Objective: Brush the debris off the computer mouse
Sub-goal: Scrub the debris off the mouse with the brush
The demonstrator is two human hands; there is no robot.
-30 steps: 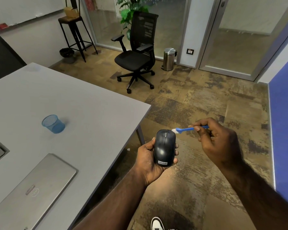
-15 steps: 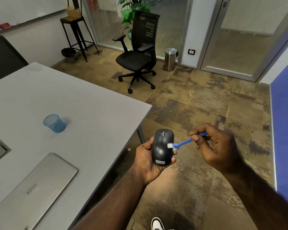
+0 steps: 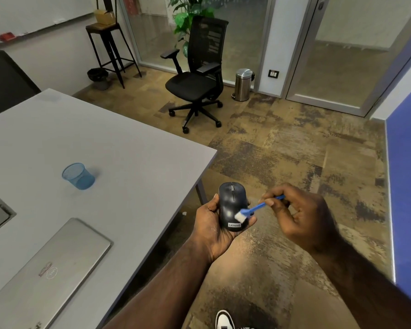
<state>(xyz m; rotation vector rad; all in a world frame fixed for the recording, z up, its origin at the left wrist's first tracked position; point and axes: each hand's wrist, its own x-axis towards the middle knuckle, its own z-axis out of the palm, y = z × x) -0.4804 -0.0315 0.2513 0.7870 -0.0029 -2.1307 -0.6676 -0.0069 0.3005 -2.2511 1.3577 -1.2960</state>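
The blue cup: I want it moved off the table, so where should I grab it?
Grip the cup around its mesh wall just under the rim, coming from the side. It stands upright and alone on the table, and its wider top keeps fingers from slipping.

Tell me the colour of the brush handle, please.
Blue, with white bristles; the brush shows clearly in the head view.

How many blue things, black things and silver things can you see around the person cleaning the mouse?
Blue: 2, the brush and the mesh cup
Black: 3, the mouse, the office chair and the stool
Silver: 2, the laptop and the bin
Total: 7
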